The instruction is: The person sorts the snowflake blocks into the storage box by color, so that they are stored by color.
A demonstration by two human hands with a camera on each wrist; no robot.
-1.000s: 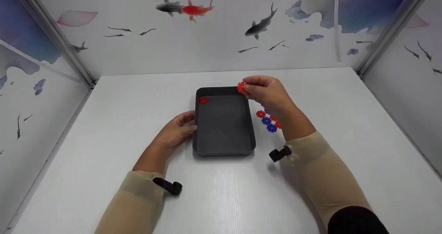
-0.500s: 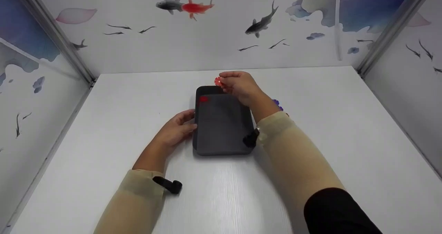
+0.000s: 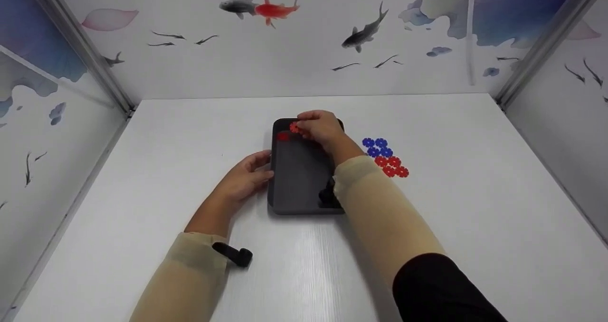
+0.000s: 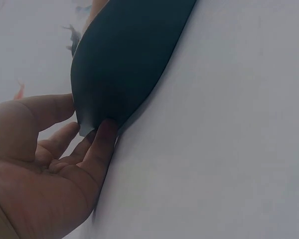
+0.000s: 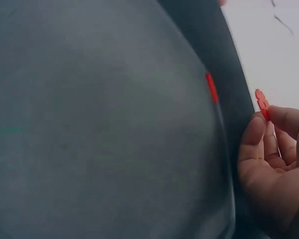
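My right hand pinches a red, notched snowflake disc between thumb and fingertips, over the far end of a dark grey rectangular tray. In the right wrist view, the held disc stands edge-up beside the tray wall. Another red disc lies in the tray's far left corner, against the wall. My left hand holds the tray's left side. The left wrist view shows its thumb and fingers against the outer wall and rim.
Right of the tray, several blue discs lie in a cluster on the white table. Several red discs sit just nearer. Printed fish panels enclose the back and sides.
The right hand has carried the red disc left from the tray's right rim to its far end, then lowered it. The clusters on the right now show more fully. The left hand stays put.
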